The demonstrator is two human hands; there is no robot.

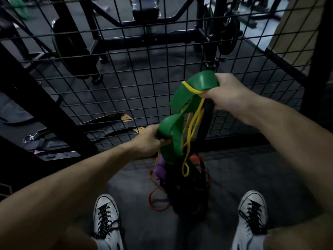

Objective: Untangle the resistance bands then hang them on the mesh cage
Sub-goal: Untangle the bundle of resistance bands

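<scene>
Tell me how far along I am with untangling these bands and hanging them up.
Early on. Nothing visibly hangs on the mesh cage in front of you. Your right hand and left hand grip the green band, with the yellow band looped over it. Purple, orange and black bands remain tangled below.

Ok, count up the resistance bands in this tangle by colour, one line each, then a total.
Green band: 1
Yellow band: 1
Purple band: 1
Orange band: 1
Black bands: at least 1, too dark to separate
Total: at least 5
</scene>
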